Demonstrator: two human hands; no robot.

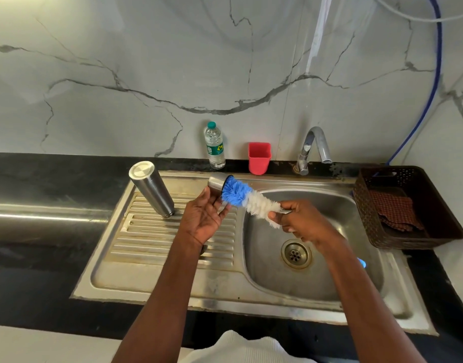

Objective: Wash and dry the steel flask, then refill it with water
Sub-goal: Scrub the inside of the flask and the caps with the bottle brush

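Closest to us are our two bare arms, reaching out over the sink (316,305). Our right hand (302,222) has its fingers curled tight round the handle of the brush (247,196). The white and blue bristles stick out toward the left. Our left hand (205,217) holds the small steel cap (217,182) in its fingertips, palm facing up, and the blue tip of the brush pokes into the cap's open end.

The cap looks light and hard. We think it is slippery when wet, so holding it round the sides is best. The bristles are soft and bend easily.

The flask (152,188) stands upside down on the ribbed draining board, to the left of our hands, and nothing touches it. It looks stiff and smooth and likely heavier than the cap. We should hold it round the middle with a full hand.

Behind are a water bottle (214,146), a red cup (259,158) and the tap (314,148). A brown basket (366,213) with a cloth (395,212) sits on the right.
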